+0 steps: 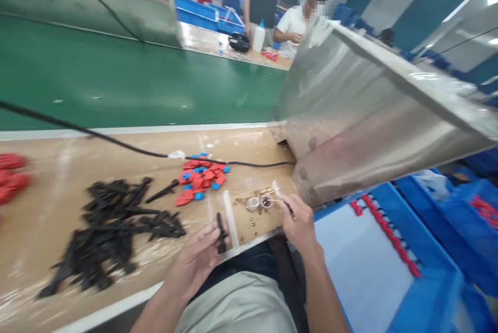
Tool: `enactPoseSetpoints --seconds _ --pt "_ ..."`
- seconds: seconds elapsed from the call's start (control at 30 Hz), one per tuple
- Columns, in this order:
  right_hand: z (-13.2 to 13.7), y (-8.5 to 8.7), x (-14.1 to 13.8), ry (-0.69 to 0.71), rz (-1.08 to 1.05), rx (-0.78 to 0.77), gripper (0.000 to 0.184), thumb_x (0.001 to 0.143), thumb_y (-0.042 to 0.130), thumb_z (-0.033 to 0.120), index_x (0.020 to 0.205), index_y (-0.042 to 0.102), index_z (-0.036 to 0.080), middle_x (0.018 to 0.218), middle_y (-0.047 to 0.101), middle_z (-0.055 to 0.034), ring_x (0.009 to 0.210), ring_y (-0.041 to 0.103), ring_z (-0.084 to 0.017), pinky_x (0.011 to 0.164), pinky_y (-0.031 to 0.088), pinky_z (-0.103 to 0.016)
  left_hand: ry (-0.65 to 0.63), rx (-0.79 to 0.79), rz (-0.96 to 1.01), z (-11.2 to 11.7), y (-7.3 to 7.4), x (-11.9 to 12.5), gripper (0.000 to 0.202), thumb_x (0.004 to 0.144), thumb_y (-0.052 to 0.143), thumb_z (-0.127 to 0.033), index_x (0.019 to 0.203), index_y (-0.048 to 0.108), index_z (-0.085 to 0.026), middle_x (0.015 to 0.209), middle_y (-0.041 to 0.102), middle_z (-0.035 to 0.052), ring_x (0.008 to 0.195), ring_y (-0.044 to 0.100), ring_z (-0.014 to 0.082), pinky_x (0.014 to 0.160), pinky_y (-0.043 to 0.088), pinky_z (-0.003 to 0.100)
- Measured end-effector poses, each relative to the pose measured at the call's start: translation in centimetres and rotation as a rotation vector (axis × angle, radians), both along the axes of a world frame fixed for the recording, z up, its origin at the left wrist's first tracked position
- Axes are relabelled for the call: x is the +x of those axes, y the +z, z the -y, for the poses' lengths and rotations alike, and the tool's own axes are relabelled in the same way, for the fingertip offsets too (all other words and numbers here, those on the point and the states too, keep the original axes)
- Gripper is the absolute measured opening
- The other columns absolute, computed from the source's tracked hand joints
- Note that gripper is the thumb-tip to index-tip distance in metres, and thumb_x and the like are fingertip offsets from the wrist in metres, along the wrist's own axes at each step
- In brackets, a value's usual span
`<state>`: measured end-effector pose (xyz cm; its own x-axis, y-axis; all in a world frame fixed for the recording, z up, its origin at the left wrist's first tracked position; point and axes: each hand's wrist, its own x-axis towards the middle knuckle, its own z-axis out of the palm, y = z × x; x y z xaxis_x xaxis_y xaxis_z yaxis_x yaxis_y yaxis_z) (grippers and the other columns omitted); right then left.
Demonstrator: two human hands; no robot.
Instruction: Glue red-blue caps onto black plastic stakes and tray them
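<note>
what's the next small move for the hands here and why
Probably lift the thin stick from the small round cup and bring its tip to the black part. The right hand holds the stick with its tip at the cup, which has something dark inside, while the left hand holds the part apart from it.

From afar I see a streaky metal panel, a glossy table, black parts in matt plastic, a smooth plastic bin and a shirt of matt, creased cloth.
</note>
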<state>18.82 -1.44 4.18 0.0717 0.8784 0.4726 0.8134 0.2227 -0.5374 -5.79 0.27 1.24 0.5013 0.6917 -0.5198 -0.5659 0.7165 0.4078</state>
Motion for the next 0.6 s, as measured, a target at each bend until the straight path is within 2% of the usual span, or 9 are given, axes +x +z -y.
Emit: enactPoseSetpoints --seconds 0.1,0.23,0.37,0.5,0.6 --pt "0.0 0.3 0.2 0.067 -0.07 0.022 0.022 0.102 0.053 0.023 0.104 0.075 0.022 0.095 0.077 -0.0071 0.087 0.073 -0.019 0.082 0.058 -0.029 0.01 0.007 -0.006 -0.3 0.4 1.0 0.046 0.054 0.1 -0.033 0.083 0.071 -0.012 0.069 0.065 0.0005 0.057 0.058 0.0079 0.039 0.036 0.012" --pt "-0.4 0.3 0.7 0.055 -0.133 0.009 0.018 0.099 0.06 0.031 0.095 0.076 0.023 0.086 0.077 -0.0064 0.076 0.071 -0.02 0.074 0.057 -0.032 0.03 0.041 0.003 -0.8 0.2 1.7 0.046 0.056 0.099 -0.036 0.082 0.069 -0.013 0.073 0.064 -0.0002 0.059 0.058 0.0063 0.039 0.033 0.012" --pt "-0.4 -0.2 0.9 -0.124 -0.225 -0.073 0.031 0.092 0.064 0.05 0.083 0.076 0.022 0.078 0.075 -0.0059 0.063 0.064 -0.018 0.064 0.052 -0.031 0.03 0.032 0.024 -0.8 0.0 1.9 0.047 0.057 0.099 -0.035 0.083 0.068 -0.013 0.073 0.063 -0.0005 0.064 0.061 0.0076 0.04 0.032 0.012" --pt "-0.5 -1.6 0.8 -0.324 -0.358 -0.1 0.046 0.087 0.065 0.064 0.076 0.072 0.02 0.065 0.07 -0.0042 0.054 0.058 -0.017 0.056 0.047 -0.029 0.023 0.045 0.022 -0.7 -0.2 2.1 0.046 0.06 0.098 -0.036 0.085 0.067 -0.013 0.071 0.064 -0.0003 0.061 0.059 0.007 0.041 0.032 0.012" --pt "-0.7 -2.7 0.5 -0.416 -0.524 -0.128 0.056 0.083 0.066 0.073 0.071 0.067 0.018 0.055 0.063 -0.0023 0.047 0.052 -0.015 0.046 0.041 -0.027 0.034 0.054 0.014 -0.7 -0.4 2.5 0.048 0.061 0.098 -0.04 0.086 0.067 -0.013 0.071 0.065 -0.0003 0.056 0.054 0.0048 0.042 0.034 0.012"
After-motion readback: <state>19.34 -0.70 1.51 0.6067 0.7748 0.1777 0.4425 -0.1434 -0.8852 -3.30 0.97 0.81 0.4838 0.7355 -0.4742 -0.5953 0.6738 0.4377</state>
